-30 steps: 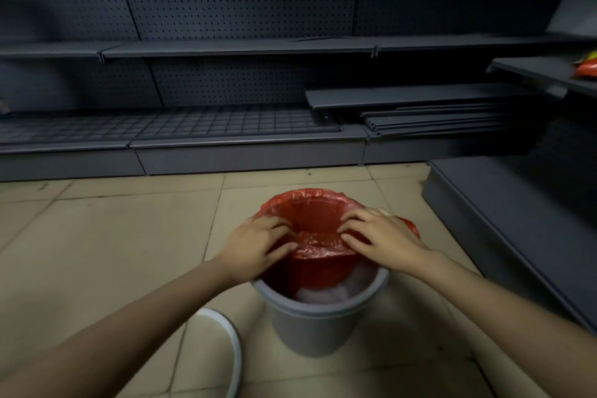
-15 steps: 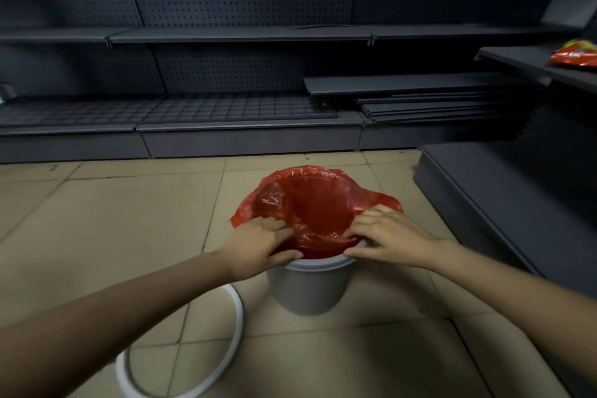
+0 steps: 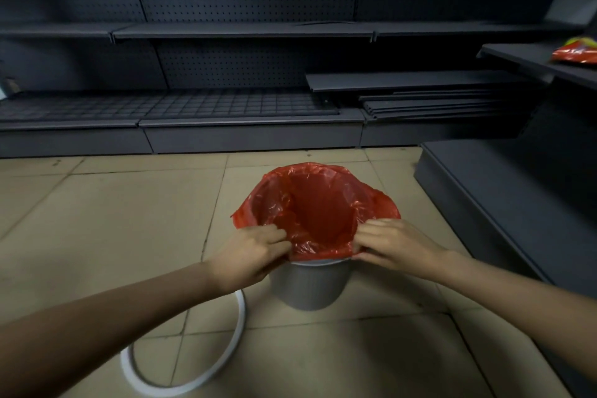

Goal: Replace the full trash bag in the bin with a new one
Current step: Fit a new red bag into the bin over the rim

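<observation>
A grey plastic bin [image 3: 308, 284] stands on the tiled floor in the middle of the view. A red trash bag [image 3: 318, 208] sits in it, its mouth spread wide and its far edge draped over the rim. My left hand [image 3: 250, 250] pinches the bag's near edge at the left of the rim. My right hand [image 3: 392, 244] pinches the same edge at the right. The near edge is stretched between both hands just above the bin's front rim. The inside of the bag looks empty.
A white ring [image 3: 190, 375] lies on the floor left of and in front of the bin. Dark store shelving [image 3: 245, 31] lines the back wall. A low dark platform [image 3: 504, 203] stands at the right, with a red packet [image 3: 576, 53] on the shelf above.
The view has pulled back from the bin. The bag's mouth has been spread wider and its near edge drawn toward the front rim, with both hands moving apart.
</observation>
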Demonstrator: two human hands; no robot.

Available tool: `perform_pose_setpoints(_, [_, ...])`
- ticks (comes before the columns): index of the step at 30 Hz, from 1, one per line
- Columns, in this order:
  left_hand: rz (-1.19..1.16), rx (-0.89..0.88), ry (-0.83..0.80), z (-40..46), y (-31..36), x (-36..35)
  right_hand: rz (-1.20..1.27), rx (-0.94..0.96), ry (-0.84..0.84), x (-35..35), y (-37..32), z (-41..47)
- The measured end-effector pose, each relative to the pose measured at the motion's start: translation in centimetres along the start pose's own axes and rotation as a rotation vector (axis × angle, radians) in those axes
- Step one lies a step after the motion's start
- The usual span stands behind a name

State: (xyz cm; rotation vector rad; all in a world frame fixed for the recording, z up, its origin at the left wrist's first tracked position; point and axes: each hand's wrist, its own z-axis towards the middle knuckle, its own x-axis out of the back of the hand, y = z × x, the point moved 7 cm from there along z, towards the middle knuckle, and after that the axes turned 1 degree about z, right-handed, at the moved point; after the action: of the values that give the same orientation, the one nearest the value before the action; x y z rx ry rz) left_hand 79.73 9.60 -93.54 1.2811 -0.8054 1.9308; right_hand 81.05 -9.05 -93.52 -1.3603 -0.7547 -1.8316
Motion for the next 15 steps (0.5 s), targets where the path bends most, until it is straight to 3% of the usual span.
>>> perform_pose_setpoints(5, [0.039, -0.072, -0.002, -1.3, 1.1, -0.8, -0.013, 0.098, -0.039, -1.0, -0.7, -0.4])
perform_pose_setpoints(10, [0.011, -0.029, -0.096, -2.2, -0.1, -2.3, 0.018, 0.091, -0.069, -1.2, -0.5, -0.7])
perform_pose_setpoints(15, [-0.085, 0.117, 0.12, -0.4, -2.4, 0.7, 0.071, -0.119, 0.115, 1.4, 1.6, -0.5])
